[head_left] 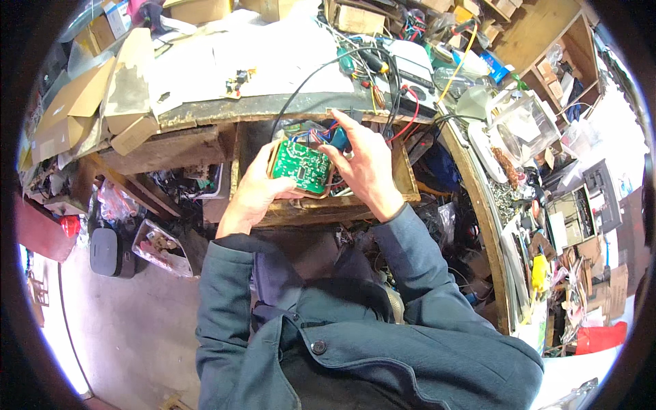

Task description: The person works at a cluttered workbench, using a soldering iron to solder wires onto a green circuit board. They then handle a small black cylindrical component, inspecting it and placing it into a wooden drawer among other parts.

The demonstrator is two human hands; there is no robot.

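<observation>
Left hand (257, 186) pinching green circuit board (302, 167); right hand (367, 162), thumb and forefinger spread, alongside. I'd handle edges only, wires (313, 136) slack.

The circuit board (301, 167) sits between the left hand (255, 189) and the right hand (369, 166), above an open drawer (307, 216). On the drawer's far side runs the bench (273, 104), with a cardboard box (74, 116) at left and cables (393, 92) toward the right. Left, a tub (161, 264) stands on the floor (150, 321).
</observation>
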